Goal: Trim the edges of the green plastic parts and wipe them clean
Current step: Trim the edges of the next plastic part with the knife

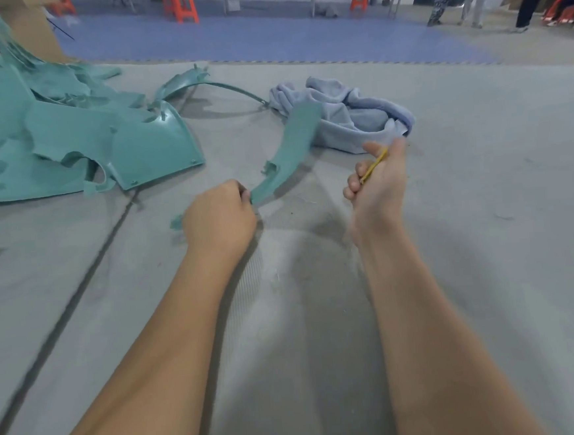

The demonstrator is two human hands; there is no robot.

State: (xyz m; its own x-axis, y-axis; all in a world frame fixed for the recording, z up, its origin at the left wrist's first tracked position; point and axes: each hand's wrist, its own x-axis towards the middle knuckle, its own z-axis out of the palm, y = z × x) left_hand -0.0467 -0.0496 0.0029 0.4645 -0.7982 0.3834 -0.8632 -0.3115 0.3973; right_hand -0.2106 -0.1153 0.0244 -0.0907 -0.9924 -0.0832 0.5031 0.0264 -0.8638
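Note:
My left hand [218,219] is closed around the near end of a long curved green plastic part [290,148], which rises away from me toward a crumpled pale blue cloth [346,113]. A small bit of green sticks out on the left of that fist. To the right, apart from the part, my right hand [377,182] is closed on a thin yellow tool [374,165], likely a trimming knife; its tip is hidden. The picture is blurred by motion.
A heap of green plastic parts [49,140] lies on the grey mat [486,236] at the left, with a thin curved green strip [234,87] behind. Blue floor, orange stools [183,4], a long table and standing people are far back.

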